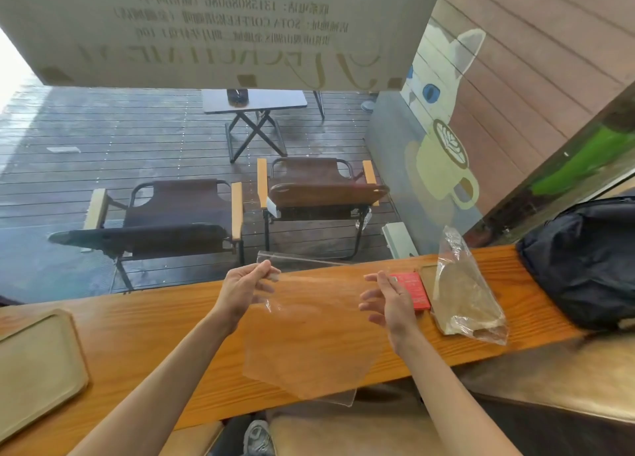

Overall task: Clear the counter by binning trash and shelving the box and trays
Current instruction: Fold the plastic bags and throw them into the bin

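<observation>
A clear plastic bag [309,338] is held up above the wooden counter [171,335], its long axis running from the far left corner down toward the near right. That upper corner is pinched by the left hand [240,289]. The right hand [390,301] is held just beside the bag's right edge, fingers spread and gripping nothing. To the right, a red box [412,289] and a second crumpled bag [464,294] are seen lying on the counter; a tan tray [37,362] is seen at the near left.

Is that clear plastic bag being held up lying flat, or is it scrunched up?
Flat and spread out. The clear plastic bag hangs as a smooth sheet from the left hand, which pinches its top edge; the counter's wood grain shows through it.
</observation>
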